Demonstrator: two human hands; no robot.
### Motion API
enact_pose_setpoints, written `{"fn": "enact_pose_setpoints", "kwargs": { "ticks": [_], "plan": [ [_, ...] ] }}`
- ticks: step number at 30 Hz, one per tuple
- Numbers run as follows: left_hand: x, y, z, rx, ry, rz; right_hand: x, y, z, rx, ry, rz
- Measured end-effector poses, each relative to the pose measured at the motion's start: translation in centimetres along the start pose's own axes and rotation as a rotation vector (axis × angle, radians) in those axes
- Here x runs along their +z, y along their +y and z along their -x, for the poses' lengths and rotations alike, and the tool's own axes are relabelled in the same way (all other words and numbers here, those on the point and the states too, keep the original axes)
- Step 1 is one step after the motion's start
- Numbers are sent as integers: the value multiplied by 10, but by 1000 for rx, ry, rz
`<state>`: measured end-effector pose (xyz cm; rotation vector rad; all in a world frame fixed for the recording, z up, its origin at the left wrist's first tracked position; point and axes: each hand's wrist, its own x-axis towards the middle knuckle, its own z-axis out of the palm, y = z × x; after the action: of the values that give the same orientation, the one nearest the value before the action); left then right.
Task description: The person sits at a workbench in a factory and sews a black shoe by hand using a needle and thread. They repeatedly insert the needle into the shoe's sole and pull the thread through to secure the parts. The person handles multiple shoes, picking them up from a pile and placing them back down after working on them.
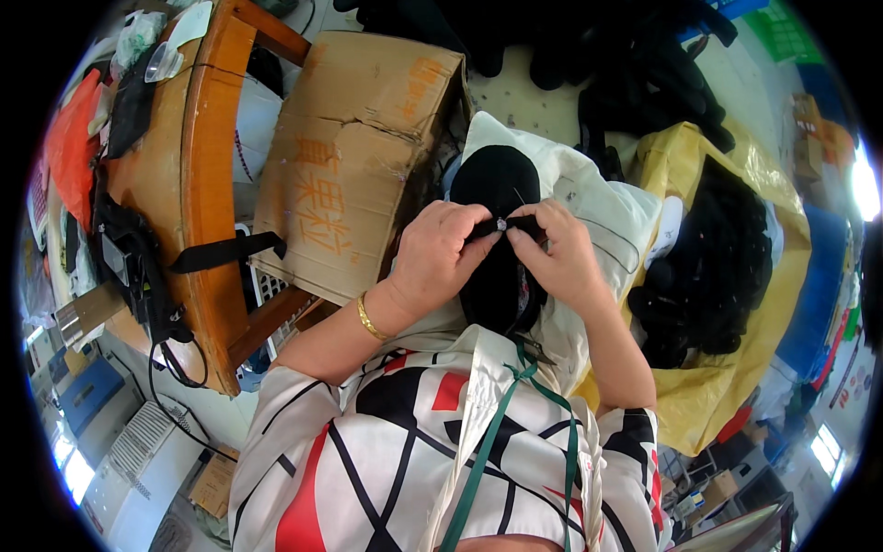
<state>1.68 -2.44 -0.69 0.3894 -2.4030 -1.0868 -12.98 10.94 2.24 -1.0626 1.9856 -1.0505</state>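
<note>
A black cloth shoe (495, 175) lies on my lap over pale cloth, its rounded end pointing away from me. My left hand (434, 250) pinches one side of a black strap or band across the shoe. From the other side, my right hand (563, 250) pinches the same band with thumb and forefinger. Between my fingertips sits a small shiny, pale bead or button (501, 224). A thin needle-like piece (519, 195) sticks up beside my right fingers. Scissors (538, 352) seem to hang near my waist by a green ribbon (497, 432).
A large cardboard box (354, 156) stands at the left, beside a wooden table (198, 184) with bags and a black strap. On the right, a yellow sack (782, 304) holds several black shoes (713, 248). More dark shoes (625, 74) lie on the floor ahead.
</note>
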Motion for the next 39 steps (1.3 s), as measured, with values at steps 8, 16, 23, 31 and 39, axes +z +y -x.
{"fn": "enact_pose_setpoints", "kwargs": {
  "ticks": [8, 16, 23, 31, 39],
  "plan": [
    [-8, 2, -7, -461, -229, 352, 6, 10, 4, 36, 37, -44],
    [-4, -6, -16, -531, -149, 556, -13, 9, 22, -170, 59, 358],
    [4, -5, -13, -522, -89, 490, -20, 20, 22, -316, 114, 883],
    [7, -7, -14, -508, -61, 416, 11, -3, -9, 65, 700, -927],
    [-3, 3, -20, -322, -16, 250, 22, 16, 19, 255, 366, -1872]
  ]
}}
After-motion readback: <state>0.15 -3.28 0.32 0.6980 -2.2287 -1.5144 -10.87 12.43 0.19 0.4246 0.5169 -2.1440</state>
